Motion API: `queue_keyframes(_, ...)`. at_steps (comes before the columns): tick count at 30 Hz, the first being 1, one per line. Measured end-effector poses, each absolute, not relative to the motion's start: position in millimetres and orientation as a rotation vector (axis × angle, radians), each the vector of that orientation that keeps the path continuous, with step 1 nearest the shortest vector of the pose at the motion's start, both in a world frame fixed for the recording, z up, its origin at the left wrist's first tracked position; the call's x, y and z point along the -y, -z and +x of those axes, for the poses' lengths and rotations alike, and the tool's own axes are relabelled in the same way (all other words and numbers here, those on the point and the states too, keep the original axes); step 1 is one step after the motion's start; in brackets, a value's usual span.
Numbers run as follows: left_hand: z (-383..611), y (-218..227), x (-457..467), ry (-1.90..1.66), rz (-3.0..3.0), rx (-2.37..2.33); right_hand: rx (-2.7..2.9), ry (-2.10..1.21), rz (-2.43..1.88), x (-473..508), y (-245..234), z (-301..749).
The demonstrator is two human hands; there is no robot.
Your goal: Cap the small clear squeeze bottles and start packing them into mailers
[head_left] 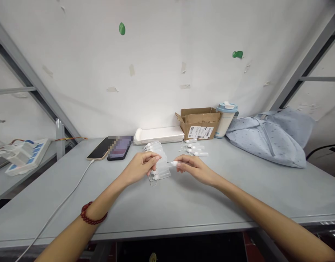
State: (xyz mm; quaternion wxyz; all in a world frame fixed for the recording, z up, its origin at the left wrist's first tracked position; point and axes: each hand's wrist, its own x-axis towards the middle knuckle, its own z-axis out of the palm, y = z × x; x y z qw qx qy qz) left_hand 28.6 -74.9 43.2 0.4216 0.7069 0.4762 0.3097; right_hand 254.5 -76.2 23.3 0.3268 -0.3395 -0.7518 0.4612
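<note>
My left hand (142,165) is closed around a bunch of small clear plastic tubes with white caps (161,168), held just above the grey table (167,203). My right hand (191,166) pinches one small white cap (174,163) at its fingertips, right beside the bunch. Several more capped tubes (196,148) lie loose on the table behind my right hand, and a few more (152,145) behind my left. A red bead bracelet (91,214) circles my left wrist.
Two phones (110,148) lie at the back left, one on a white cable (60,207). A white tray (159,135), an open cardboard box (200,123), a lidded cup (226,119) and a blue-grey cloth bag (271,136) line the back. A power strip (28,154) sits far left.
</note>
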Motion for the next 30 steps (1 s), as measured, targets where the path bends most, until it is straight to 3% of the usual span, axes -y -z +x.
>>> queue_keyframes(30, 36.1, -49.5, 84.0, -0.664, 1.788, -1.109, 2.089, -1.043, -0.938, 82.7, -25.4, 251.6)
